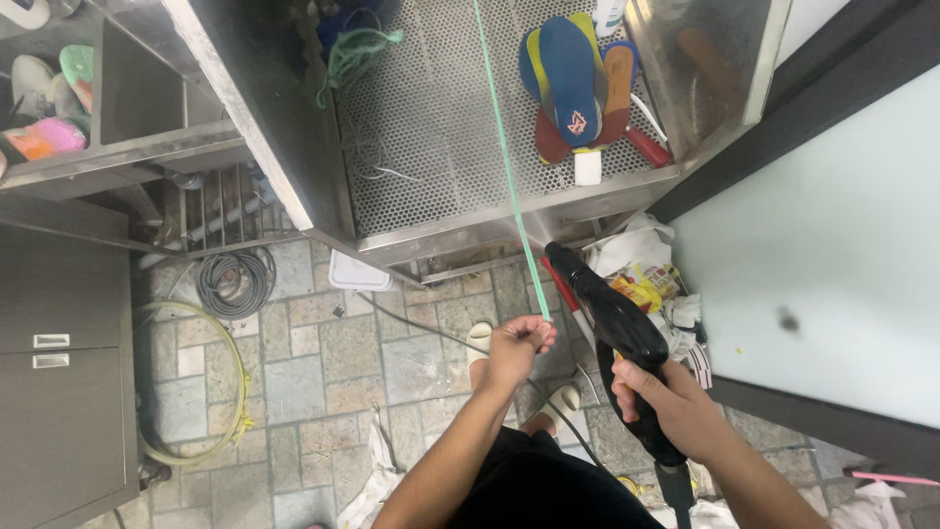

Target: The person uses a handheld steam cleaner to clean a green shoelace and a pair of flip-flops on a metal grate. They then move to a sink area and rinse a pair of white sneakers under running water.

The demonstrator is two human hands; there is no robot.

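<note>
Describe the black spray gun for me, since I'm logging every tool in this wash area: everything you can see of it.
The black spray gun is a glossy, dark, plastic-looking tool with a thick body that narrows to a nozzle. The right hand grips its handle; a dark hose runs from below the grip, out of frame. It is tilted, nozzle up toward the steel basin's front edge, above the stone floor. Nothing visibly comes out of it. Only the right hand touches it.

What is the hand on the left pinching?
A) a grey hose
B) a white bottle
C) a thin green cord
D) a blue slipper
C: the left hand pinches the end of a thin green cord stretched up over the metal tray, while the right hand grips a black spray gun.
</note>
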